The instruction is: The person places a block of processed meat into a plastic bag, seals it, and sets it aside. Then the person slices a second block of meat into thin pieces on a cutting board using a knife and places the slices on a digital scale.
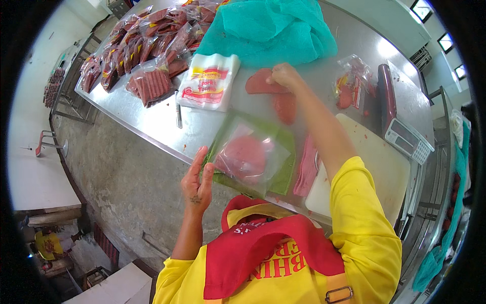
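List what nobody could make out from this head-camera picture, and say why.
In the head view:
Anything under the teal cloth: the cloth covers it.
The far end of the packed bags: cut off by the top edge.
Whether the right hand grips the upper meat slice: blurred, the hand covering the spot.
The reading on the scale: too small.

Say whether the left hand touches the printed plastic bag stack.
Apart: the head view shows steel tabletop between the left hand and the printed plastic bag stack.
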`<action>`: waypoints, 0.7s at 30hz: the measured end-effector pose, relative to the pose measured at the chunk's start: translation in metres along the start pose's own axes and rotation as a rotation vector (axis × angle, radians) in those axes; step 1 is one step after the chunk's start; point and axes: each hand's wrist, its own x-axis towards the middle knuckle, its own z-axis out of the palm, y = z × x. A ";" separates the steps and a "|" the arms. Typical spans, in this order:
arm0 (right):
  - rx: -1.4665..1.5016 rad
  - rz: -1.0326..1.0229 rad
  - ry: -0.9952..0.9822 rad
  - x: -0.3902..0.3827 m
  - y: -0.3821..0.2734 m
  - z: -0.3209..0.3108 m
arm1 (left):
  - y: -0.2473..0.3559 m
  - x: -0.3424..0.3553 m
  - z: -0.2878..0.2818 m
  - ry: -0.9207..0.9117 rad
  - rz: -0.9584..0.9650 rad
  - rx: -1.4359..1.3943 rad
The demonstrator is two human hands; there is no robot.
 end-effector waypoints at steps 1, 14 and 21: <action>0.097 0.024 0.012 -0.009 -0.005 -0.003 | 0.001 0.001 0.002 0.006 0.029 0.030; 0.986 -0.222 -0.140 -0.234 -0.035 -0.046 | 0.072 0.079 0.095 -0.550 -0.528 -1.180; 0.733 -0.430 -0.121 -0.271 0.041 -0.038 | 0.092 0.039 0.112 -0.944 -1.050 -1.220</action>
